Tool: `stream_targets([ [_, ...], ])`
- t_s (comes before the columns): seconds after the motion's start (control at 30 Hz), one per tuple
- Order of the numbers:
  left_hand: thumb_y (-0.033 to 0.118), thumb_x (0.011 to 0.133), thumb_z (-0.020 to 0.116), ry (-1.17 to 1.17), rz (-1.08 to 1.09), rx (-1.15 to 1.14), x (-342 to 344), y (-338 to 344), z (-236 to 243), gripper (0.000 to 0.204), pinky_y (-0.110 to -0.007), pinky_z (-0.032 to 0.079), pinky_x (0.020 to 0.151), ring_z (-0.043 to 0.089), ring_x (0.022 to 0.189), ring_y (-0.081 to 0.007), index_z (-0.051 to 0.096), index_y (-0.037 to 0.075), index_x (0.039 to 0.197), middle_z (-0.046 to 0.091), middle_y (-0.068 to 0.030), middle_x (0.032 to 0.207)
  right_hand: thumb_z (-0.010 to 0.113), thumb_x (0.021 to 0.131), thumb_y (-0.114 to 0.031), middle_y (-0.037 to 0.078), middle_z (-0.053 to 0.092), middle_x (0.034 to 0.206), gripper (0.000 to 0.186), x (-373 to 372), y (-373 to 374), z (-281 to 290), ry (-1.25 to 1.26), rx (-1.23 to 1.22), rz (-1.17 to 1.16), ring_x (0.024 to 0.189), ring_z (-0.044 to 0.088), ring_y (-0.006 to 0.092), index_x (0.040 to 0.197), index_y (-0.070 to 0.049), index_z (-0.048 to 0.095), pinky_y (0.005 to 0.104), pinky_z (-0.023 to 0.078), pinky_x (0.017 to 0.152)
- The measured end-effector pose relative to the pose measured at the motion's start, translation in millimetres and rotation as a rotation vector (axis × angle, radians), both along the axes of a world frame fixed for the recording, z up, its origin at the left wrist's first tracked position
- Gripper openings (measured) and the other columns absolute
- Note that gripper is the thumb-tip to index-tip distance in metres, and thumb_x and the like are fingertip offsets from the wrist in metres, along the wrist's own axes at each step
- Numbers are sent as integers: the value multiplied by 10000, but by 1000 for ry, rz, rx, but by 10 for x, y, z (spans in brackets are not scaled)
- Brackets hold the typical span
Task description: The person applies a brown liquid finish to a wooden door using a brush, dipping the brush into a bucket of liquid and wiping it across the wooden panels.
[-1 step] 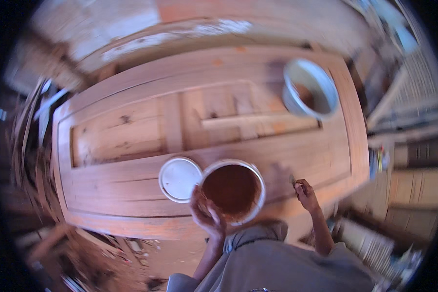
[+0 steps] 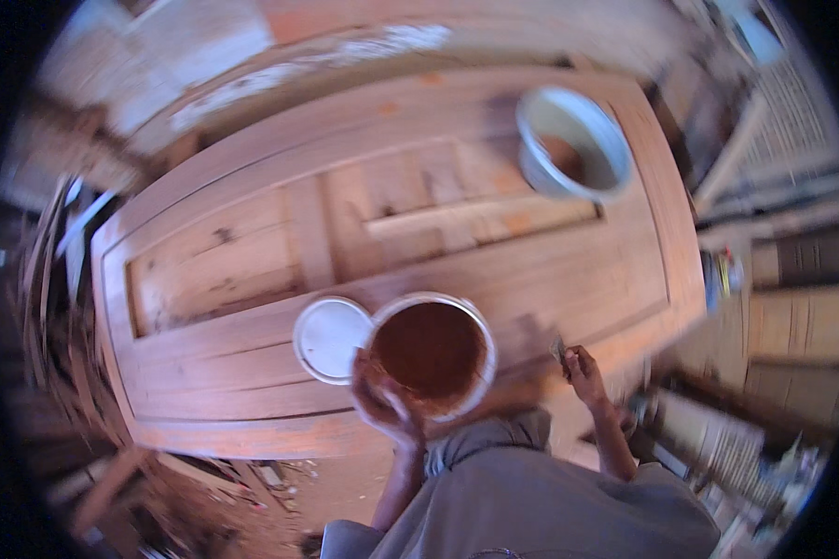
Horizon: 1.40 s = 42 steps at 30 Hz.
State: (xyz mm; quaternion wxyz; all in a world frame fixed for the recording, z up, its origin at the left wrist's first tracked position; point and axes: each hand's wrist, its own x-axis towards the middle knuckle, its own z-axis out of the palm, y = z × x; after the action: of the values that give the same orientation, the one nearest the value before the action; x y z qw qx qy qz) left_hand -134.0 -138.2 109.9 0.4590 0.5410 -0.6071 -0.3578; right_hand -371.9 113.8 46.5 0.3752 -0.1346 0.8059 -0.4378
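Observation:
A white bucket (image 2: 483, 374) stands on the near edge of a wooden panelled door (image 2: 224, 396). Reddish-brown paste or powder (image 2: 429, 349) fills much of it. My left hand (image 2: 389, 405) is curled against the bucket's near left side, gripping it at the rim. Partly under the bucket's left edge, or right beside it, lies a round white lid (image 2: 331, 337). To the right, my right hand (image 2: 584, 374) is raised near the door's front edge, fingers closed on a small flat blade, like a scraper (image 2: 557, 350). Blur hides its exact shape.
A larger pale bucket (image 2: 615, 149) with some brown material inside stands at the door's far right. Timber strips (image 2: 51, 270) lean at the left. Wood scraps and shavings (image 2: 270, 484) litter the floor near me. Boards and boxes (image 2: 802, 326) are stacked at the right.
The whole view has shifted and turned slightly, so door and buckets sit a little further left and higher. Both hands keep their holds.

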Motion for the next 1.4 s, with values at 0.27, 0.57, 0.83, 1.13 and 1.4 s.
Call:
stream_targets([
  [0.27,447,973,565,11,12,-30,-16,85,-87,652,-461,393,1089,476,1299,-323,406,-25,1394,461,-201,1418,524,1033,-350,-31,504,664,426,1282,962,-930,19,-32,-510,652,440,52,729,-53,542,243,374,581],
  [0.57,385,986,565,-5,-66,-65,165,-7,-223,565,-417,399,1047,492,1250,-294,423,-16,1359,501,-189,1342,585,974,-316,142,440,533,479,1376,766,-1273,576,58,-484,489,454,263,629,-21,430,371,374,513],
  [0.83,351,1012,543,9,-137,-85,205,-35,-313,547,-405,410,1036,486,1237,-266,392,-3,1401,475,-191,1372,582,962,-332,204,540,644,415,1415,922,-1291,341,47,-453,600,554,392,702,-20,497,461,419,589],
  [1.13,354,1015,532,53,-87,-56,150,33,-236,533,-418,460,985,528,1208,-277,402,16,1406,508,-205,1354,596,963,-365,199,582,614,441,1468,1565,-1389,396,336,-265,534,578,337,709,-5,584,424,453,537],
  [1.4,347,1010,566,181,-92,-9,64,95,-127,564,-387,418,1034,520,1234,-276,385,-23,1396,521,-226,1349,615,981,-202,45,568,738,268,884,1653,-284,629,76,-456,564,515,126,1157,-21,524,278,440,546],
])
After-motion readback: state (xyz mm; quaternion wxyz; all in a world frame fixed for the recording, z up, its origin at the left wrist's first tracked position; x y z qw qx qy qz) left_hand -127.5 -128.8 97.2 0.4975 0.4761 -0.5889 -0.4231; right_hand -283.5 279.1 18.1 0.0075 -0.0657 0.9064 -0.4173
